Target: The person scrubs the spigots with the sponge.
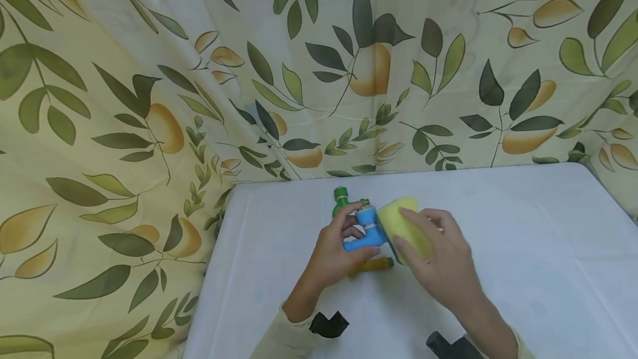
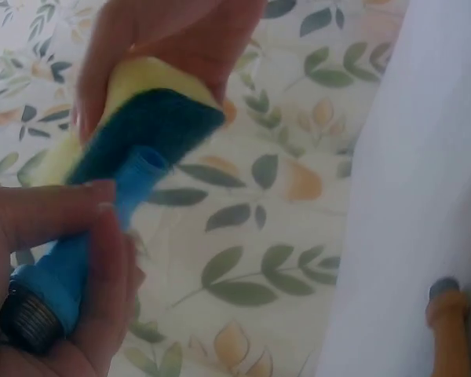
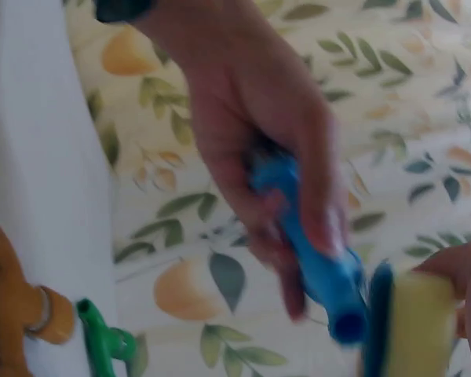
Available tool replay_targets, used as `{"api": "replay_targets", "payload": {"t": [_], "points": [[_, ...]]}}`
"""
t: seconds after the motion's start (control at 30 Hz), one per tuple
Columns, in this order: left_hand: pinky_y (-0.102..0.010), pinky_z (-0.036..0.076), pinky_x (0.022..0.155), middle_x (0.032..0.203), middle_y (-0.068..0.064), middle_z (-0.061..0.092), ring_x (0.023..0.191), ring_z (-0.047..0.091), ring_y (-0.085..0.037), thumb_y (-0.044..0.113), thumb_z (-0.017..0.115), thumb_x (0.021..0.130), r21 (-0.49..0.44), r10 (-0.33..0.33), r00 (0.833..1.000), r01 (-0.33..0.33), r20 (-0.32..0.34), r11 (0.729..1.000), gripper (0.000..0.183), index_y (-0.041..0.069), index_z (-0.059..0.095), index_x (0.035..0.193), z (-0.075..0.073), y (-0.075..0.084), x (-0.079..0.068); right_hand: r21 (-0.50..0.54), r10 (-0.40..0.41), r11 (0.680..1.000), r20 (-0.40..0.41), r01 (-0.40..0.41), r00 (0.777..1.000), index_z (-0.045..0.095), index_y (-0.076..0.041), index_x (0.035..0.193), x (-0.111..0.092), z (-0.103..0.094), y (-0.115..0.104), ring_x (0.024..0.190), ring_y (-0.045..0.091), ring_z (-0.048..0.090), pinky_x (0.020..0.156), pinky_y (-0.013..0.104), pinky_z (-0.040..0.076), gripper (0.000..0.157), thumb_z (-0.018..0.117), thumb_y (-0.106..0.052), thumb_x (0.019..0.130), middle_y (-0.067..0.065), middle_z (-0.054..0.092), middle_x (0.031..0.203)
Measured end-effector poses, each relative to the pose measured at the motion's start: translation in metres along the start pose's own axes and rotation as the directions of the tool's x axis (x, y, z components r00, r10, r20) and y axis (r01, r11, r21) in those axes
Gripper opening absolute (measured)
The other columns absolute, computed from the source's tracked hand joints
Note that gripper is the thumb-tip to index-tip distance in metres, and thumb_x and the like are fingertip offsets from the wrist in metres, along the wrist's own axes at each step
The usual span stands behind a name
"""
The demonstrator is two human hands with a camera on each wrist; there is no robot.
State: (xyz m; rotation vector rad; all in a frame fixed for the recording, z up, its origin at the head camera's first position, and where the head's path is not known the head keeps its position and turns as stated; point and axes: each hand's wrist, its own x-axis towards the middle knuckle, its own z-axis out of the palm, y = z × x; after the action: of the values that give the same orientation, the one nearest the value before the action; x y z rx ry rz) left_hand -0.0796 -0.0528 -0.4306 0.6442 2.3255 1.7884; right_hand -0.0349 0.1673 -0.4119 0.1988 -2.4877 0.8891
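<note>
My left hand (image 1: 329, 254) grips a blue plastic tap (image 1: 370, 232) above the table, fingers and thumb around its body. A yellow sponge (image 1: 406, 229) is in my right hand (image 1: 448, 262), pinched between thumb and fingers. The dark green scouring side (image 2: 153, 129) of the sponge faces the tap and lies against or very near it; exact contact cannot be told. In the right wrist view, the tap's open mouth (image 3: 349, 326) is beside the scouring side. Part of the tap's body is hidden by my left fingers.
A green tap (image 1: 341, 198) stands on the white table (image 1: 279, 220) behind my left hand, partly hidden. An orange-yellow tap (image 1: 381, 264) lies on the table below the blue one. Leaf-patterned curtain (image 1: 319, 98) hangs along the table's back and left edges.
</note>
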Motion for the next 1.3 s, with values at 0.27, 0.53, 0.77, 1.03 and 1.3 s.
{"api": "replay_targets", "payload": {"t": [0.27, 0.53, 0.77, 1.03, 1.3], "points": [[-0.028, 0.061, 0.086, 0.151, -0.017, 0.048, 0.116, 0.07, -0.023, -0.001, 0.068, 0.094, -0.139, 0.093, 0.991, -0.08, 0.091, 0.987, 0.075, 0.023, 0.031, 0.155, 0.002, -0.005, 0.001, -0.08, -0.151, 0.986, -0.063, 0.146, 0.987, 0.072, -0.013, 0.125, -0.001, 0.006, 0.004, 0.085, 0.022, 0.056, 0.059, 0.035, 0.054, 0.044, 0.078, -0.021, 0.082, 0.014, 0.061, 0.107], [-0.027, 0.06, 0.089, 0.152, -0.016, 0.047, 0.119, 0.068, -0.024, -0.002, 0.067, 0.095, -0.135, 0.155, 0.983, -0.141, 0.097, 0.981, 0.076, 0.023, 0.03, 0.156, 0.008, -0.002, -0.001, 0.009, 0.003, 1.0, -0.025, -0.003, 1.0, 0.068, -0.013, 0.13, 0.0, 0.012, 0.003, 0.089, 0.021, 0.053, 0.062, 0.033, 0.048, 0.055, 0.085, -0.027, 0.08, 0.014, 0.059, 0.115], [-0.027, 0.061, 0.085, 0.15, -0.014, 0.048, 0.117, 0.069, -0.019, 0.002, 0.067, 0.096, -0.136, 0.142, 0.989, -0.137, 0.03, 0.981, 0.073, 0.022, 0.03, 0.157, 0.015, 0.0, 0.0, 0.008, -0.125, 0.992, -0.035, 0.126, 0.992, 0.065, -0.012, 0.131, -0.004, 0.019, 0.004, 0.102, 0.033, 0.046, 0.068, 0.039, 0.042, 0.044, 0.072, -0.034, 0.094, 0.024, 0.05, 0.121], [-0.022, 0.058, 0.089, 0.148, -0.012, 0.051, 0.12, 0.068, -0.022, -0.001, 0.068, 0.094, 0.129, 0.216, 0.976, -0.214, -0.002, 0.968, 0.073, 0.018, 0.034, 0.156, 0.022, -0.003, 0.002, -0.028, -0.139, 0.99, -0.122, 0.136, 0.983, 0.071, -0.009, 0.123, 0.001, 0.02, 0.011, 0.091, 0.029, 0.053, 0.066, 0.034, 0.046, 0.035, 0.073, -0.029, 0.094, 0.021, 0.057, 0.111], [-0.021, 0.059, 0.085, 0.15, -0.012, 0.05, 0.118, 0.069, -0.021, -0.001, 0.069, 0.093, 0.058, 0.176, 0.984, -0.176, 0.009, 0.983, 0.073, 0.02, 0.035, 0.155, 0.023, -0.007, 0.005, 0.045, 0.117, 0.992, 0.036, -0.118, 0.992, 0.062, -0.009, 0.137, 0.007, 0.014, 0.011, 0.088, 0.027, 0.06, 0.07, 0.029, 0.052, 0.039, 0.061, -0.023, 0.1, 0.017, 0.063, 0.112]]}}
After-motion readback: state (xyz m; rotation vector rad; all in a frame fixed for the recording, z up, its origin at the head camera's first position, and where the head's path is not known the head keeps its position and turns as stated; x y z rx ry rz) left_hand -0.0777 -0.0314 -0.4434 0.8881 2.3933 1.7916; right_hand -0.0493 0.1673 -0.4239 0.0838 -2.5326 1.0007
